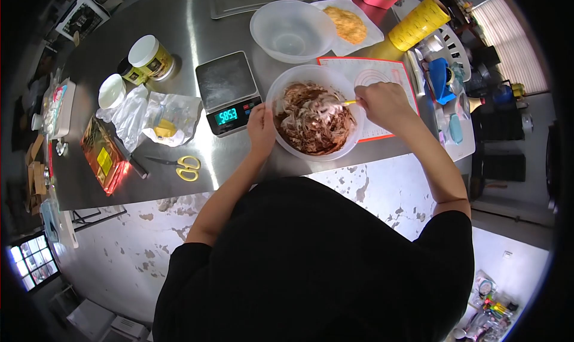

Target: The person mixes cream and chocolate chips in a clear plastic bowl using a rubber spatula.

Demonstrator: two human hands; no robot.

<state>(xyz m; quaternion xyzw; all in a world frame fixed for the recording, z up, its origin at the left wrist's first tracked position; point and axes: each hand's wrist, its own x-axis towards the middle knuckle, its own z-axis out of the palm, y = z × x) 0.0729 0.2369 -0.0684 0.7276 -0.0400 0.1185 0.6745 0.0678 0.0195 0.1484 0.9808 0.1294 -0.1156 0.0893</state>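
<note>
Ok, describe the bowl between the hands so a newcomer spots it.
On the steel table, find the black scale. Right of it, between the left hand and right hand, sits a see-through bowl. Unlike the similar bowl behind, this one holds a brown and pale mixture.

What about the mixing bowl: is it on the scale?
No, the mixing bowl stands beside the scale, with the left hand at its side.
</note>
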